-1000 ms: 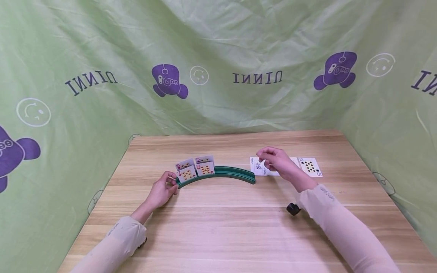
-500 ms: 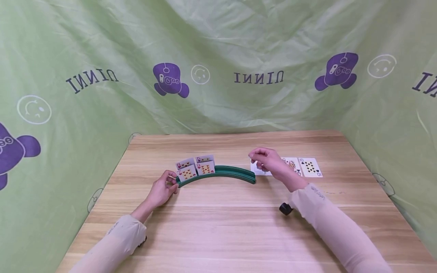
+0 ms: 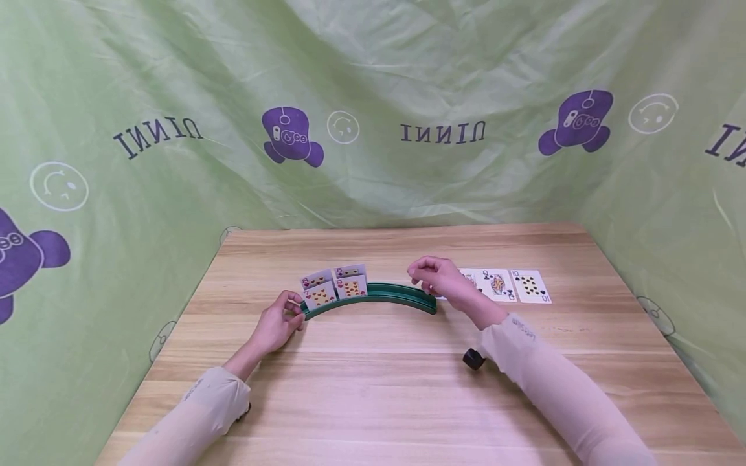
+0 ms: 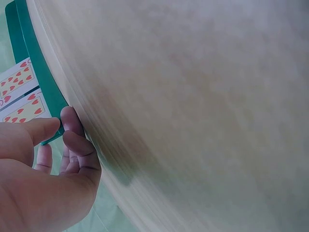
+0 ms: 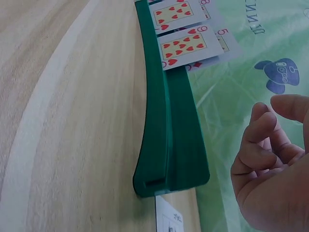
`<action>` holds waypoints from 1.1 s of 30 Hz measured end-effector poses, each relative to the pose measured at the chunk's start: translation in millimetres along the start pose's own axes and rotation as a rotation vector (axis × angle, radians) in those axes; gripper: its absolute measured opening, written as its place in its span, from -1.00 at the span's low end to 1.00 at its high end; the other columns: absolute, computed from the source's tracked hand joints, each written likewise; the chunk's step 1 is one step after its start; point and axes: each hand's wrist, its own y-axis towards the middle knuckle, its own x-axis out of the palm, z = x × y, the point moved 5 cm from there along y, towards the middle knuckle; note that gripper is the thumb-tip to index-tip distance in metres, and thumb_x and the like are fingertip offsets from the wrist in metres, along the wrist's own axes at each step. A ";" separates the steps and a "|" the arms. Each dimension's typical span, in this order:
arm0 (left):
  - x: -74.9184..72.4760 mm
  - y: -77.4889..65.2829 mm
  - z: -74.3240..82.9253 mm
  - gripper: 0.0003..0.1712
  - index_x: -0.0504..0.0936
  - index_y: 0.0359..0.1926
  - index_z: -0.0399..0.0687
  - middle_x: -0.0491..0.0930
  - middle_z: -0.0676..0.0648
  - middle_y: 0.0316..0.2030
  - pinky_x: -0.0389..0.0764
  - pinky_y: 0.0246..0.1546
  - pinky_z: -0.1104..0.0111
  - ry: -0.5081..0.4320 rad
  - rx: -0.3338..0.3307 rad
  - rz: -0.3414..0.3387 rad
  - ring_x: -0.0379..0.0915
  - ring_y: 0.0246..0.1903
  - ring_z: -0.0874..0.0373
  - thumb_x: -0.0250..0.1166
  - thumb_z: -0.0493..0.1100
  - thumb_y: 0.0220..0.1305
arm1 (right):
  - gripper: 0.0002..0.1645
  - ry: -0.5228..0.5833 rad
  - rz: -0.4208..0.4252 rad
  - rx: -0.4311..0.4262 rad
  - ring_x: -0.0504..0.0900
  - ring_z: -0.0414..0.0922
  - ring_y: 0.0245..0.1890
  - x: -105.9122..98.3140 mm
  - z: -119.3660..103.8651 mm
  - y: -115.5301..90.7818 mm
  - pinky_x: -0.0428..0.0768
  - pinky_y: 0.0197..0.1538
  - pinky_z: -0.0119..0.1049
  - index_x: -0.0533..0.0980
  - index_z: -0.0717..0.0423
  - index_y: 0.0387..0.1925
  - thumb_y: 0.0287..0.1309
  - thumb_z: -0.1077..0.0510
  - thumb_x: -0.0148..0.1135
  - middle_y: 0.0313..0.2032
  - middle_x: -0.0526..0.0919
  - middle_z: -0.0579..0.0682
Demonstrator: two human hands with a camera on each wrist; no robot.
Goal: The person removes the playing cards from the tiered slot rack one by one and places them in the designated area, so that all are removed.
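Observation:
A curved green card holder [image 3: 402, 294] lies on the table. My left hand [image 3: 278, 323] pinches its left end between thumb and fingers, which the left wrist view shows closely. Toward that end, a seven of hearts [image 3: 320, 296] and a nine of hearts [image 3: 352, 287] stand in the front slot. Behind them are an eight [image 3: 316, 281] and a five [image 3: 350, 270]. My right hand [image 3: 445, 281] hovers over the holder's right end with its fingers loosely bent. In the right wrist view, nothing shows between the thumb and fingers of that hand [image 5: 270, 159].
Face-up cards lie in a row right of the holder, among them a queen [image 3: 497, 285] and a ten of spades [image 3: 531, 286]. My right hand partly covers the row's left end. Green cloth [image 3: 373, 181] hangs behind the wooden table [image 3: 373, 388].
My right hand has moved left from above the row of cards to the holder's right end, uncovering the queen. The left hand and holder have stayed in place.

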 end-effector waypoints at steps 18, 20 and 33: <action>0.2 0.4 -0.5 -0.64 0.37 0.03 -0.19 0.56 -0.27 -0.19 0.71 -0.40 0.44 0.010 0.001 0.002 0.65 -0.43 0.14 0.23 -0.44 0.26 | -0.64 -0.043 -0.041 -0.024 0.40 -0.19 -0.56 33.2 -2.9 10.5 0.39 -0.48 -0.45 0.52 0.32 0.04 0.35 0.13 0.20 -0.23 0.66 0.17; 0.1 0.6 -0.9 -0.64 0.37 0.04 -0.16 0.56 -0.25 -0.19 0.70 -0.39 0.45 0.009 -0.012 0.004 0.65 -0.43 0.13 0.24 -0.43 0.27 | -0.66 -0.040 -0.041 -0.014 0.40 -0.19 -0.56 36.5 -2.4 11.2 0.39 -0.48 -0.45 0.53 0.29 0.02 0.35 0.12 0.20 -0.21 0.67 0.19; 0.4 0.3 -1.4 -0.64 0.37 0.03 -0.19 0.56 -0.27 -0.19 0.71 -0.39 0.41 0.009 -0.013 0.000 0.66 -0.41 0.10 0.23 -0.45 0.27 | -0.69 -0.106 0.007 -0.031 0.43 -0.20 -0.57 55.0 -4.4 19.8 0.42 -0.46 -0.39 0.58 0.22 -0.02 0.28 0.12 0.26 -0.30 0.62 -0.03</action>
